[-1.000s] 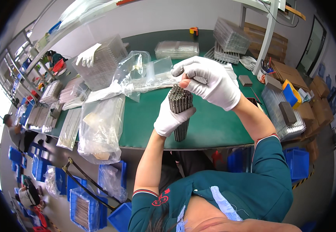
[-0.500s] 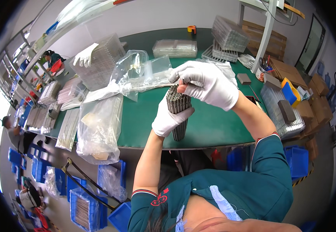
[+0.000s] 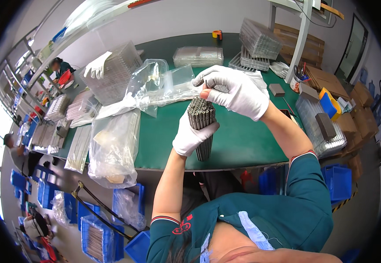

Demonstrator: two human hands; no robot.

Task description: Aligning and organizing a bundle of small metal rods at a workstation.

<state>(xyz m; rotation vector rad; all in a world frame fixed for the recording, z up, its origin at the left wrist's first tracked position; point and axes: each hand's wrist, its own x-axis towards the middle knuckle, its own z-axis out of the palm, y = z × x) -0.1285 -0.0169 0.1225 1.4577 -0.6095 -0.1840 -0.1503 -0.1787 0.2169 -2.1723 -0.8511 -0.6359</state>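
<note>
My left hand, in a white glove, is wrapped round a tight bundle of thin grey metal rods. The bundle stands nearly upright above the front of the green table, its round rod ends facing up. Just above those ends is my right hand, gloved in white with the thumb tip bare. Its thumb and fingers are curled together in a pinch. Something small and dark shows between them, but I cannot make out what it is.
Plastic bags lie left on the green table. A stack of clear trays carries a loose glove. Farther right are a grey block, more clear trays and a white post. Blue bins stand below.
My right hand has risen slightly off the rod ends, still pinched. My left hand and the bundle stay almost where they were.
</note>
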